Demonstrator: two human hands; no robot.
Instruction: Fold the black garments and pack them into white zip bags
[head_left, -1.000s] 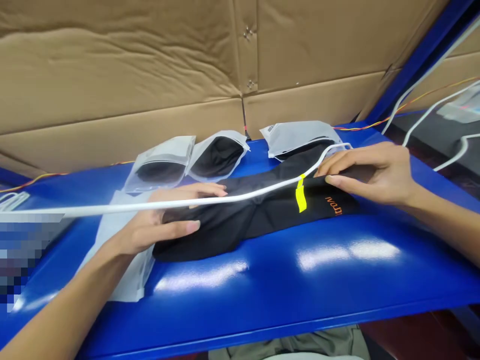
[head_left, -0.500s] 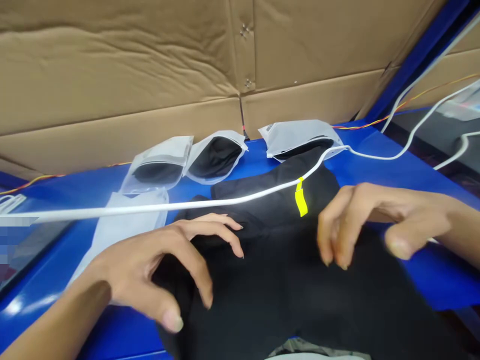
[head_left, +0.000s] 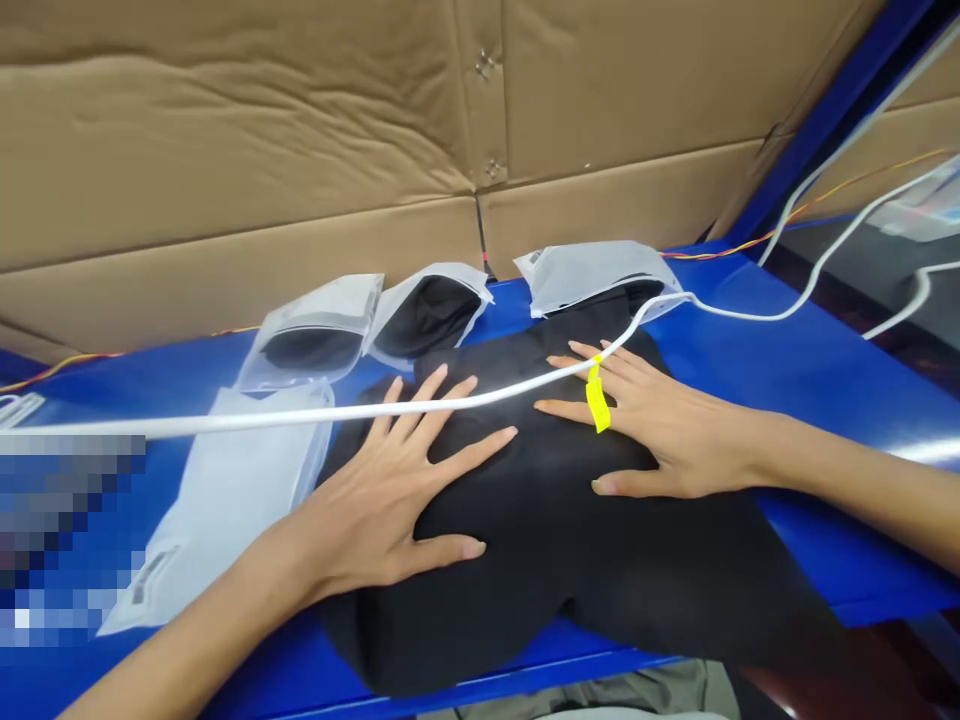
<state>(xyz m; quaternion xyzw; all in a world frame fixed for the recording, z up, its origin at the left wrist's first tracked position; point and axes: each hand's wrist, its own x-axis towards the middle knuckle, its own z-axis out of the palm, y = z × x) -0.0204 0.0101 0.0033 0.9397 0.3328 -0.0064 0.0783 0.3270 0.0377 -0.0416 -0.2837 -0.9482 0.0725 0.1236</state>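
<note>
A black garment (head_left: 570,560) lies spread across the blue table (head_left: 787,370), its near part hanging over the front edge. My left hand (head_left: 397,490) rests flat on its left half, fingers spread. My right hand (head_left: 652,420) lies flat on its upper right part, fingers stretched out. A white cable (head_left: 300,412) with a yellow tag (head_left: 598,400) runs above the garment and crosses over both hands.
An empty frosted bag (head_left: 225,490) lies left of the garment. Three frosted bags holding black fabric (head_left: 315,335) (head_left: 427,310) (head_left: 592,275) sit at the back. A cardboard wall (head_left: 300,150) stands behind the table. More white cables (head_left: 862,220) hang at the right.
The garment was a folded strip a second ago; it was pulled open toward me and now lies spread. Both hands went from curled over the fabric to pressed flat on it.
</note>
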